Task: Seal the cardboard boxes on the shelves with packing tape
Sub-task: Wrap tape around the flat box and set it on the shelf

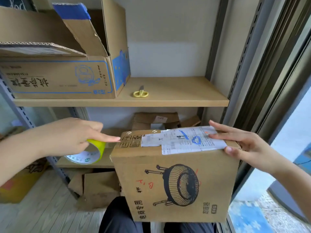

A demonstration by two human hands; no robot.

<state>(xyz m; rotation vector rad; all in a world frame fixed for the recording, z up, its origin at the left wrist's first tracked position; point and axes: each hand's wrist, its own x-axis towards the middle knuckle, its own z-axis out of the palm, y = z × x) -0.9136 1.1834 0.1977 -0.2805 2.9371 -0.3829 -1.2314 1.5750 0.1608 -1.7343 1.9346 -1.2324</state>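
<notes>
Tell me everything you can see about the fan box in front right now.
The fan box is brown corrugated cardboard with a black fan drawing, black characters and red scribbles on its near side. Its top flaps are down. White shipping labels with blue pen marks cover much of the top. The right hand lies flat on the top right edge; the left hand, holding a yellow-green tape roll, touches the top left edge with its forefinger. It sits tilted near the person's lap.

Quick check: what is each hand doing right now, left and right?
Left hand: grips the tape roll, index finger on the fan box top.
Right hand: open, fingers flat on the box.
</notes>
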